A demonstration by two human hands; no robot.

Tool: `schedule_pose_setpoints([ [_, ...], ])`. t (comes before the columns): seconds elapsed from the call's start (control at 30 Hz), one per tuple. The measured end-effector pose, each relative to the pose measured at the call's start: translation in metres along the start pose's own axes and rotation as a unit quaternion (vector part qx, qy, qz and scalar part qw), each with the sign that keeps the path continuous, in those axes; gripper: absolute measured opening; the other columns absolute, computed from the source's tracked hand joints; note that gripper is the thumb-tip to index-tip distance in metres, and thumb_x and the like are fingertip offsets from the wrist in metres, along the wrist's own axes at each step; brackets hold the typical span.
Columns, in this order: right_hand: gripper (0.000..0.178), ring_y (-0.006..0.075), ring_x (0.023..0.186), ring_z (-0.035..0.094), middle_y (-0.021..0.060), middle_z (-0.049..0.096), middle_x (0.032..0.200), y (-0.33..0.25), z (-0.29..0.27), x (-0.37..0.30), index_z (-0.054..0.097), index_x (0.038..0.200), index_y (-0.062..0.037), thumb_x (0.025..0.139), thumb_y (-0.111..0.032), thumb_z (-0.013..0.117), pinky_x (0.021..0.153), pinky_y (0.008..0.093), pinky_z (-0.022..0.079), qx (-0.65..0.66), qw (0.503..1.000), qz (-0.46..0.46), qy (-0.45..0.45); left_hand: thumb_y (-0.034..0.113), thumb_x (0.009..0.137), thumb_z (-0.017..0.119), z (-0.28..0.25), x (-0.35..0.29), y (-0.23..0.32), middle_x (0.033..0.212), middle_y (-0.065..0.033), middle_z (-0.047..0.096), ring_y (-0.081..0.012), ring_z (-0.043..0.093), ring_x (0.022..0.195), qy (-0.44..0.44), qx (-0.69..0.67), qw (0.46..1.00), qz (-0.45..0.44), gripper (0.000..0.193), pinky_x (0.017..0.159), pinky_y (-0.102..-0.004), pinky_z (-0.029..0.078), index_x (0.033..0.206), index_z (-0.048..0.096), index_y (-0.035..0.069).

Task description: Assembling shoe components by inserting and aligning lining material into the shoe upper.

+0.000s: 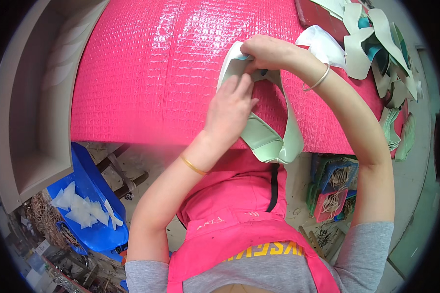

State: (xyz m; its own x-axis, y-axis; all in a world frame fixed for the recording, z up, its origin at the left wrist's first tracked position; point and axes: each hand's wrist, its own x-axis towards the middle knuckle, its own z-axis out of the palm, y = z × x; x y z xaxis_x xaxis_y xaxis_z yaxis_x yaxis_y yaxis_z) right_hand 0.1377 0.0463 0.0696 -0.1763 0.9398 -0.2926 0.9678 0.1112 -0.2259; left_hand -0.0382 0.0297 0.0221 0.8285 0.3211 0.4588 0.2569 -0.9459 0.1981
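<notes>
The collar piece [274, 139] is a pale green, horseshoe-shaped cut of soft leather-like material with a whitish edge. Its closed bend hangs just over the near edge of the desk [142, 73], and its two arms run up and away from the person, so its long axis points roughly from the person's chest toward the far side of the desk, leaning a little left at the top.

The right hand [266, 51] pinches the top of the piece, fingers closed on the whitish end; a silver bangle sits on that wrist. The left hand [230, 107] lies flat just below the right hand, fingers pressed on the piece's left arm, its grip narrow but not wrapped round anything; a gold bangle sits on that wrist.

The desk is covered in glossy pink textured sheet. To the right of the piece, on the desk's far corner, lies a heap of cut pieces [371, 44], white, green and teal.

Below the desk, left of the piece, a blue bin [95, 229] holds translucent white scraps. Right of the piece, small baskets [335, 188] on the floor hold tan bands.
</notes>
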Motion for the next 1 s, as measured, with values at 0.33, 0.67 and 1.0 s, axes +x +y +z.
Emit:
schedule_pose_setpoints([
  [0.33, 0.023, 0.0339, 0.070, 0.058, 0.0215, 0.058, 0.074, 0.011, -0.005, -0.007, 0.056, 0.084, 0.0041, 0.069, -0.012, 0.066, 0.059, 0.0379, 0.044, 0.027, 0.995, 0.019, -0.097, 0.015, 0.072, 0.059, 0.003, 0.001, -0.009, 0.097, -0.0072, 0.049, -0.0219, 0.048, 0.089, -0.021, -0.112, 0.993, -0.020, 0.029, 0.077, -0.0312, 0.044, 0.096, 0.057, -0.001],
  [0.67, 0.024, 0.0347, 0.071, 0.059, 0.0225, 0.058, 0.072, 0.009, -0.003, 0.002, 0.059, 0.079, 0.0042, 0.065, -0.013, 0.068, 0.060, 0.0387, 0.046, 0.023, 0.991, 0.093, -0.097, 0.015, 0.071, 0.059, 0.008, 0.009, -0.014, 0.096, -0.0066, 0.049, -0.0214, 0.048, 0.091, -0.014, -0.126, 0.992, 0.004, 0.030, 0.078, -0.0311, 0.044, 0.096, 0.055, -0.002],
  [1.0, 0.026, 0.0354, 0.072, 0.059, 0.0231, 0.059, 0.074, -0.002, -0.016, 0.002, 0.060, 0.082, 0.0043, 0.061, -0.010, 0.067, 0.061, 0.0389, 0.046, 0.029, 0.978, 0.162, -0.126, 0.013, 0.070, 0.059, 0.009, 0.012, -0.014, 0.098, -0.0097, 0.049, -0.0226, 0.047, 0.092, -0.030, -0.154, 0.988, 0.005, 0.029, 0.079, -0.0309, 0.044, 0.095, 0.055, -0.003],
])
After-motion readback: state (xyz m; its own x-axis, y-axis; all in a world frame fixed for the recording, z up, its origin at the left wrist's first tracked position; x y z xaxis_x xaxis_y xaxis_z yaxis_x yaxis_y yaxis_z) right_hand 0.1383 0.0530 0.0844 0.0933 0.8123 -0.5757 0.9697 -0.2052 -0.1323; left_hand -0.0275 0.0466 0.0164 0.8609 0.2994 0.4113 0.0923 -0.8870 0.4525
